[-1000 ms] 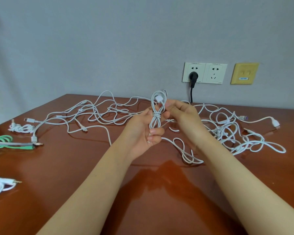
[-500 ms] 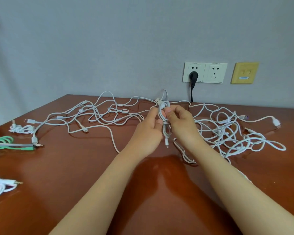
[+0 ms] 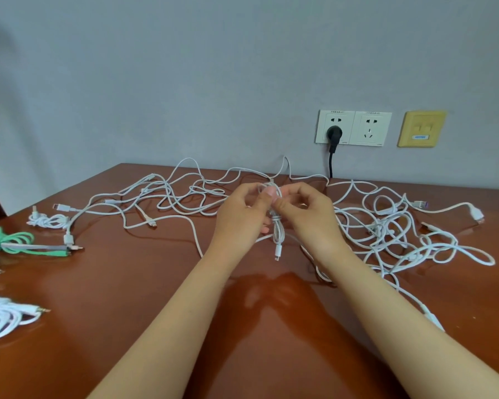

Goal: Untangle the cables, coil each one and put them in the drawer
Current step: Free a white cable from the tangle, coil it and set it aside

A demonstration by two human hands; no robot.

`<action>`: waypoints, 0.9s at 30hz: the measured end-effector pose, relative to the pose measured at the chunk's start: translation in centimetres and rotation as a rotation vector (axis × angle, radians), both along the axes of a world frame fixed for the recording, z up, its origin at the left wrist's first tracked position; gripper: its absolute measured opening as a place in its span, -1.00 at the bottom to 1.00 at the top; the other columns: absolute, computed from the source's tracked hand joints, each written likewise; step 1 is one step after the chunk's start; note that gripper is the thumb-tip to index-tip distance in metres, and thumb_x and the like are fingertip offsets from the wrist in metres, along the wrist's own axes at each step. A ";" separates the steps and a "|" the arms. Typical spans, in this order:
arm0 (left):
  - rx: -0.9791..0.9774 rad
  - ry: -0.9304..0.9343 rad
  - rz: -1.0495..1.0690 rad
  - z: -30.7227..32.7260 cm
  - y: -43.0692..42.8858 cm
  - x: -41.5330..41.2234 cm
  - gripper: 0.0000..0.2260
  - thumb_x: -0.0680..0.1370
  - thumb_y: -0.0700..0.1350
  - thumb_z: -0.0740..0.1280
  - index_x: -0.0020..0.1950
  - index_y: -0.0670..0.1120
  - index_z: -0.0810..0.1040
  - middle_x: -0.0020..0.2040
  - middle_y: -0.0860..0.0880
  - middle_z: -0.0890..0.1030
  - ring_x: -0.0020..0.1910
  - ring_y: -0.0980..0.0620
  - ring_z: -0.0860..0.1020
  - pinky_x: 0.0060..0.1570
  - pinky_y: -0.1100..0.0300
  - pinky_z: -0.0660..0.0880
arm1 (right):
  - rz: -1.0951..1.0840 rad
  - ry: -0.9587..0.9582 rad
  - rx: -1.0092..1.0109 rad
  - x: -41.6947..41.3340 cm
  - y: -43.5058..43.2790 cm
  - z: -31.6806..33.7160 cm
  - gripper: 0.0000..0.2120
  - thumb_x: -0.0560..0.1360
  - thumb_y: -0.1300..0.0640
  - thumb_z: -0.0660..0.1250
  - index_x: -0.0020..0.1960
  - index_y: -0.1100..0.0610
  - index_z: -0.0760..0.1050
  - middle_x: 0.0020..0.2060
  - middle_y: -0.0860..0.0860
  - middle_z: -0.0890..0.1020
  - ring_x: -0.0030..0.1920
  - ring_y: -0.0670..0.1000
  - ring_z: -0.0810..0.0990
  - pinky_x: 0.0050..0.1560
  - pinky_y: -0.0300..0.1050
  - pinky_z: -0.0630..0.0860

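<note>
A small coiled white cable hangs between my hands above the brown table, its plug end dangling below. My left hand pinches the top of the coil with thumb and fingers. My right hand pinches the same top from the other side. Behind and to both sides lies a tangle of white cables spread over the table. No drawer is in view.
Coiled cables lie at the left edge: a green one, a small white one and a larger white one. A black plug sits in a wall socket behind the table. A yellow wall plate is to its right.
The coil has dropped lower and turned, its plug end now hanging down. Both hands came closer together at the coil's top; the left hand shifted from gripping the middle to pinching the top.
</note>
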State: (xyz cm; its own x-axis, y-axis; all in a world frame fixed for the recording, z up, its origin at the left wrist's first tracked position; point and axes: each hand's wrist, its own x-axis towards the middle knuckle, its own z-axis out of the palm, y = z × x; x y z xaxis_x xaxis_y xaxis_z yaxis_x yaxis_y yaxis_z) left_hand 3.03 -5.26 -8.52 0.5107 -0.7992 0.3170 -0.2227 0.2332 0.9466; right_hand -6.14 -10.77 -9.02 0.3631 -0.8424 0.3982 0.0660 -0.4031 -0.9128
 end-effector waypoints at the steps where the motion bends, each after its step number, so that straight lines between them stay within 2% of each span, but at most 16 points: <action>1: 0.005 0.049 -0.027 0.1 0.0 0.1 -0.96 0.56 -0.08 0.29 -0.07 -0.01 0.51 -0.25 0.01 0.58 -0.44 0.17 0.55 -0.35 0.27 0.57 | -0.017 0.021 -0.049 0.0 0.1 0.0 -0.86 0.43 0.22 0.42 -0.23 0.05 0.50 -0.36 -0.03 0.49 -0.27 -0.01 0.51 -0.12 0.04 0.53; 4: -0.006 0.173 -0.113 0.3 0.2 0.4 -0.97 0.55 -0.16 0.31 -0.08 -0.04 0.51 -0.21 0.02 0.59 -0.32 0.14 0.58 -0.25 0.29 0.58 | -0.058 0.062 -0.154 -0.1 0.3 -0.2 -0.80 0.38 0.28 0.45 -0.23 0.03 0.48 -0.36 -0.08 0.46 -0.40 -0.19 0.42 -0.30 -0.24 0.42; 6: -0.011 0.246 -0.126 0.4 0.3 0.6 -0.92 0.56 -0.18 0.29 -0.11 -0.03 0.50 -0.25 0.03 0.57 -0.35 0.14 0.55 -0.26 0.33 0.57 | -0.076 0.082 -0.157 -0.1 0.5 -0.3 -0.74 0.34 0.25 0.49 -0.16 0.00 0.45 -0.31 -0.07 0.46 -0.43 -0.17 0.41 -0.37 -0.32 0.36; 9: -0.034 0.384 -0.124 0.8 0.5 1.1 -0.92 0.59 -0.18 0.25 -0.08 -0.09 0.52 -0.34 0.07 0.61 -0.40 0.13 0.58 -0.33 0.35 0.56 | -0.068 0.159 -0.183 0.2 1.0 -0.8 -0.69 0.37 0.18 0.48 -0.03 -0.02 0.40 -0.26 -0.10 0.47 -0.34 -0.13 0.43 -0.25 -0.31 0.43; 10: -0.048 0.442 -0.123 1.1 0.6 1.2 -0.92 0.59 -0.19 0.24 -0.02 -0.13 0.52 -0.30 0.03 0.63 -0.39 0.11 0.59 -0.34 0.35 0.56 | -0.060 0.183 -0.202 0.3 1.2 -1.0 -0.70 0.39 0.16 0.46 0.01 -0.01 0.39 -0.25 -0.12 0.49 -0.31 -0.13 0.45 -0.19 -0.27 0.45; 13: -0.058 0.545 -0.067 1.1 0.9 2.1 -0.75 0.62 -0.21 0.18 0.26 -0.25 0.44 0.03 -0.19 0.57 -0.25 0.01 0.59 -0.27 0.28 0.58 | -0.026 0.236 -0.294 0.5 2.0 -1.3 -0.72 0.44 0.16 0.40 0.08 0.00 0.39 -0.20 -0.16 0.54 -0.26 -0.13 0.50 -0.15 -0.29 0.41; 14: -0.049 0.555 -0.045 1.0 1.0 2.3 -0.72 0.62 -0.22 0.15 0.30 -0.27 0.41 0.05 -0.22 0.55 -0.23 -0.01 0.58 -0.25 0.26 0.58 | -0.012 0.254 -0.327 0.4 2.3 -1.4 -0.72 0.46 0.16 0.39 0.12 0.02 0.40 -0.17 -0.17 0.54 -0.23 -0.11 0.52 -0.12 -0.25 0.42; 18: -0.028 0.540 0.046 0.7 1.8 2.2 -0.72 0.60 -0.26 0.08 0.25 -0.24 0.46 -0.14 -0.13 0.58 -0.27 0.01 0.59 -0.32 0.28 0.59 | -0.214 0.499 -0.682 0.5 3.5 -2.6 -0.64 0.49 0.13 0.35 0.26 0.14 0.43 0.03 0.02 0.62 -0.06 0.12 0.60 -0.03 -0.01 0.43; 20: -0.028 0.523 0.092 0.8 2.5 2.2 -0.76 0.60 -0.27 0.08 0.13 -0.19 0.51 -0.17 -0.10 0.58 -0.23 0.00 0.58 -0.33 0.32 0.58 | -0.334 0.551 -0.796 0.9 4.1 -3.0 -0.66 0.44 0.11 0.36 0.20 0.14 0.49 -0.01 0.05 0.64 -0.07 0.15 0.62 -0.06 0.00 0.41; 22: -0.008 0.434 0.115 0.6 3.2 2.7 -0.77 0.60 -0.31 0.08 0.10 -0.20 0.51 -0.09 -0.13 0.58 -0.11 -0.04 0.57 -0.28 0.35 0.57 | -0.425 0.543 -0.879 1.5 4.6 -3.0 -0.68 0.37 0.10 0.35 0.12 0.12 0.53 -0.09 0.02 0.64 -0.13 0.13 0.61 -0.08 -0.05 0.30; 23: 0.018 0.378 0.123 0.6 3.7 3.2 -0.77 0.59 -0.32 0.09 0.13 -0.22 0.51 -0.02 -0.16 0.57 -0.05 -0.04 0.56 -0.25 0.36 0.56 | -0.428 0.515 -0.895 1.8 4.8 -3.1 -0.69 0.36 0.12 0.34 0.10 0.12 0.54 -0.11 0.02 0.63 -0.14 0.13 0.60 -0.10 -0.06 0.28; 25: 0.086 0.296 0.125 0.6 5.0 4.5 -0.80 0.59 -0.33 0.14 0.14 -0.23 0.50 0.06 -0.17 0.55 0.01 -0.04 0.54 -0.18 0.34 0.55 | -0.324 0.428 -0.833 2.5 5.4 -3.3 -0.68 0.35 0.23 0.33 0.11 0.18 0.54 -0.08 0.08 0.59 -0.13 0.16 0.58 -0.09 -0.03 0.40; 27: 0.128 0.238 0.128 1.0 6.5 6.1 -0.82 0.58 -0.33 0.18 0.14 -0.23 0.50 0.05 -0.16 0.54 0.03 -0.03 0.53 -0.16 0.35 0.54 | -0.175 0.342 -0.727 3.3 6.1 -3.3 -0.66 0.39 0.32 0.28 0.16 0.23 0.53 -0.03 0.12 0.52 -0.10 0.13 0.55 -0.08 -0.14 0.45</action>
